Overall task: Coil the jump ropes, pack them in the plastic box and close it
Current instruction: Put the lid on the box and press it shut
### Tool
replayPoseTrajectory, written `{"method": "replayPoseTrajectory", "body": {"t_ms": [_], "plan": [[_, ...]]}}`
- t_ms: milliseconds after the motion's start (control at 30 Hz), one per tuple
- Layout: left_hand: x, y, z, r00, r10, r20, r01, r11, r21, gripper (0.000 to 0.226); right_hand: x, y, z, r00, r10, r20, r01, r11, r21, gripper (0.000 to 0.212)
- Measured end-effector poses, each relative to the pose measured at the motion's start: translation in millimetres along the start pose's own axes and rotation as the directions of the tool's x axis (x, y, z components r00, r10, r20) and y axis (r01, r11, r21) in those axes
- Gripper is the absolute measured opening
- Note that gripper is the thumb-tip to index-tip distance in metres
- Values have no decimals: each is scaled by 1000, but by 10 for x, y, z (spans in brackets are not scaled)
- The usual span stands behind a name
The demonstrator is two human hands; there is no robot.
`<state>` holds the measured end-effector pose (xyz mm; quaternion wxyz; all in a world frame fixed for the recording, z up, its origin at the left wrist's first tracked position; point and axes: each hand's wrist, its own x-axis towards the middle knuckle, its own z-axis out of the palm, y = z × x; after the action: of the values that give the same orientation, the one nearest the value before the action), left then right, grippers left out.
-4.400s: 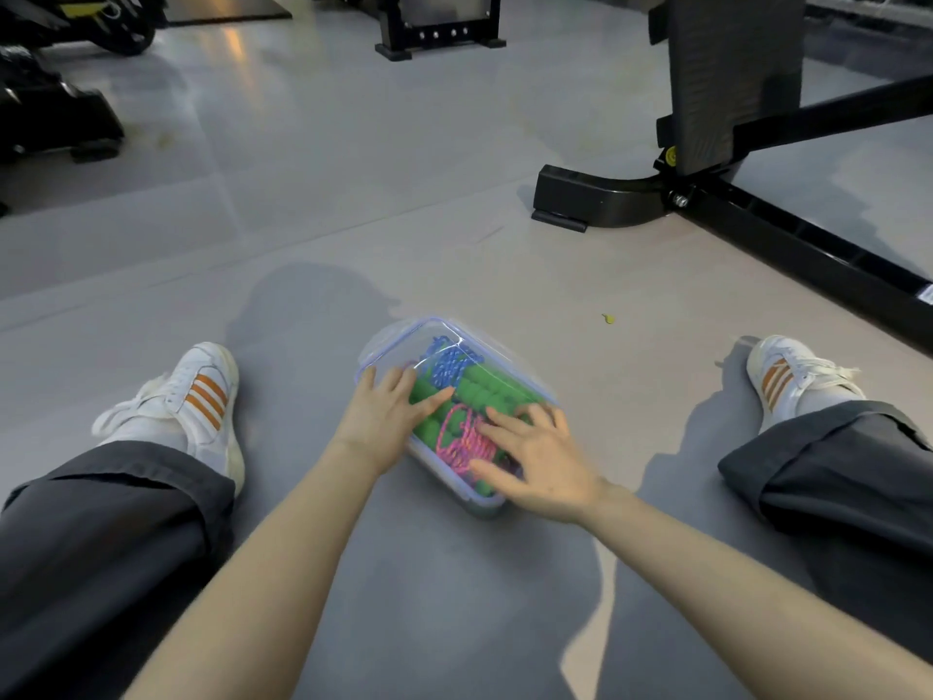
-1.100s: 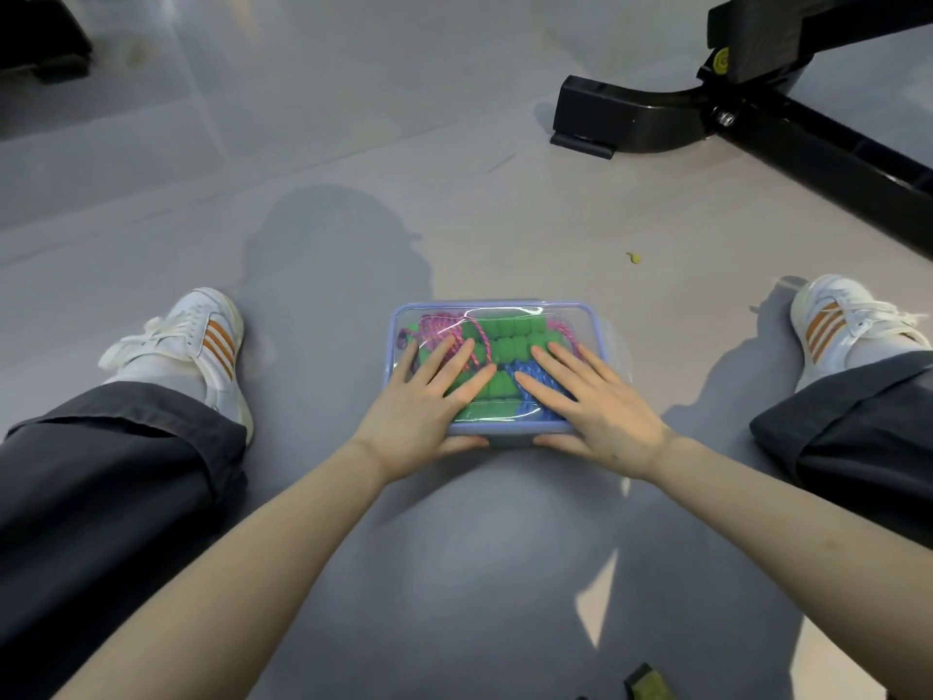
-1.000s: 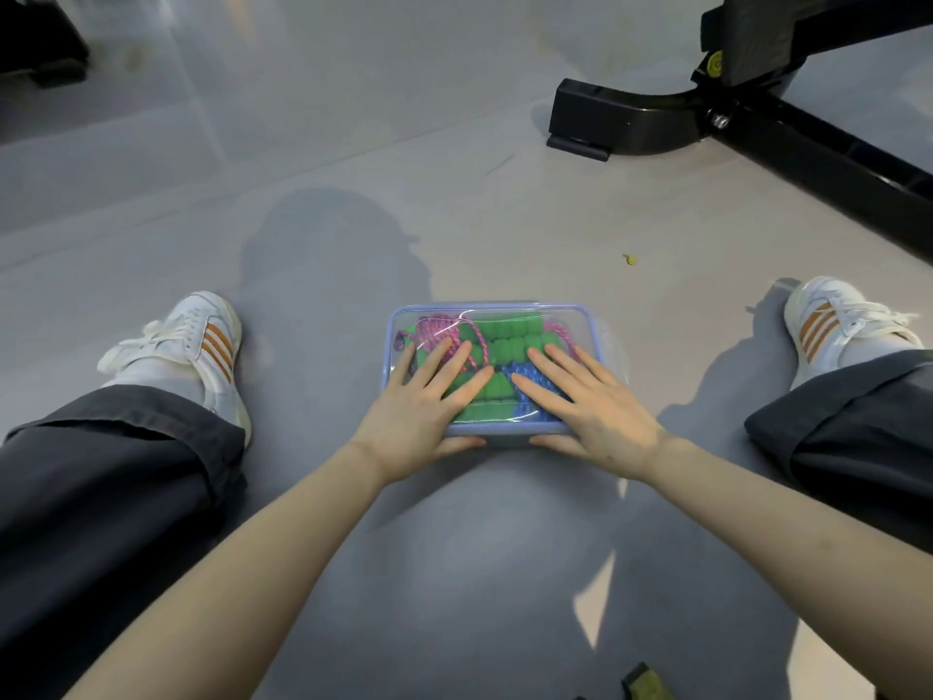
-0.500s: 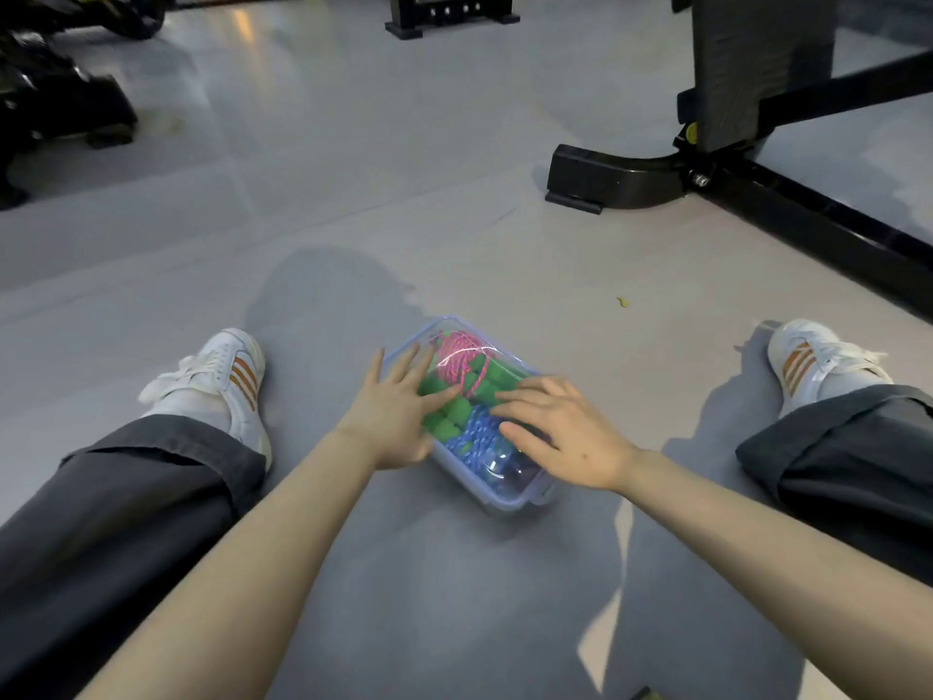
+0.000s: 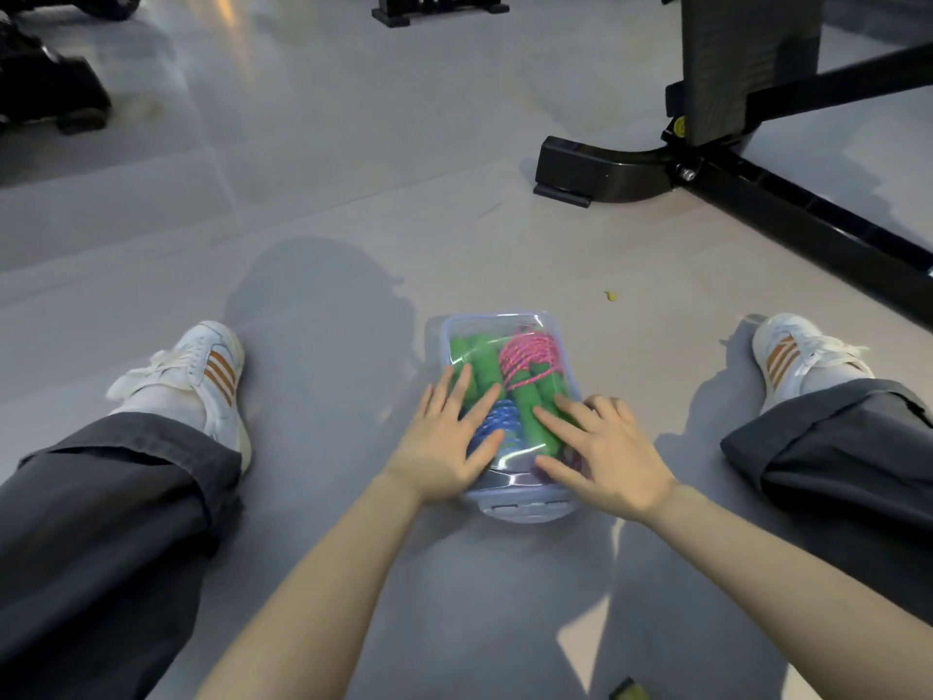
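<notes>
Both hands (image 5: 530,447) flat on lidded plastic box (image 5: 505,325) — ropes (image 5: 527,353) inside

The clear plastic box (image 5: 510,411) lies on the grey floor (image 5: 328,234), lid on. Inside it show green handles (image 5: 530,421), a pink rope (image 5: 527,353) and a blue rope (image 5: 497,421). The left hand (image 5: 447,442) and right hand (image 5: 608,454) press flat on the box's near half, fingers spread.
</notes>
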<state>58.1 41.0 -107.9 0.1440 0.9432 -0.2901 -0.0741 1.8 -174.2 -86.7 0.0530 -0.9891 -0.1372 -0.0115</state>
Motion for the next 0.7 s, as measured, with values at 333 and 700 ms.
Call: {"method": "replayPoseTrajectory", "body": {"t_ms": [333, 700], "plan": [[-208, 21, 114, 933, 356, -48, -344, 924, 164, 92, -126, 68, 92, 986, -133, 96, 124, 988, 94, 112], [-147, 35, 189, 941, 340, 6, -328, 903, 277, 96, -149, 28, 186, 991, -114, 66, 114, 994, 2, 96]]}}
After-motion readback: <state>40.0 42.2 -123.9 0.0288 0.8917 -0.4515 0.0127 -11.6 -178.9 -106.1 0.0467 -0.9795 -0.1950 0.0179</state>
